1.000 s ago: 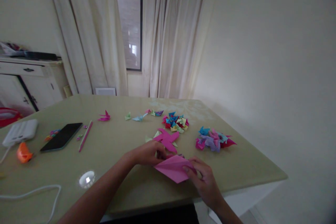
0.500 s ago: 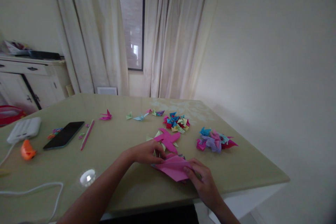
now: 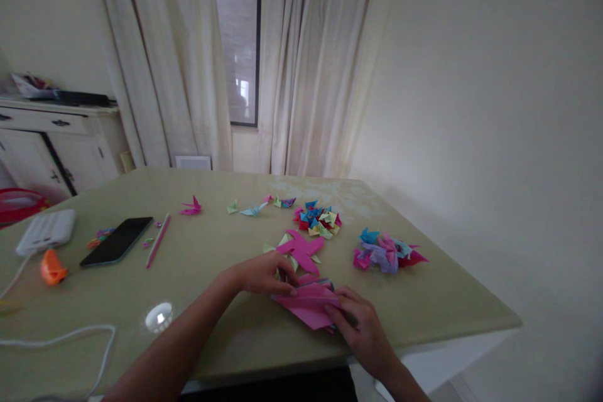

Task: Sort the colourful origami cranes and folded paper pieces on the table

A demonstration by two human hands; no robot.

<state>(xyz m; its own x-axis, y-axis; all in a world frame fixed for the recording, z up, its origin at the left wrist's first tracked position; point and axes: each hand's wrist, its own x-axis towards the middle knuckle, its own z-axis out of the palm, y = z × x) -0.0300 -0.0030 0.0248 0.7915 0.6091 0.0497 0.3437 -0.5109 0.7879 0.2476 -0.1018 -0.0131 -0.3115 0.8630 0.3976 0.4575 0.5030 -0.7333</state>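
Note:
Near the table's front edge, a folded piece of pink origami paper is held between my two hands. My left hand pinches its left end, with fingers curled down. My right hand grips its right side between thumb and fingers. Under and behind the sheet show the edges of more folded paper, partly hidden. Just beyond my left hand lies a pink pinwheel-shaped paper fold with pale green points beneath it. A heap of multicoloured folded paper sits farther back, and a pile of paper cranes is to the right.
On the left lie a black phone, a pink pen, a white power bank with a cable, and an orange object. A pink crane and a light blue crane stand toward the back.
My right hand has shifted slightly left and down along the pink paper, and its upper right edge has lowered, exposing more of the folded paper behind. My left hand stays in place.

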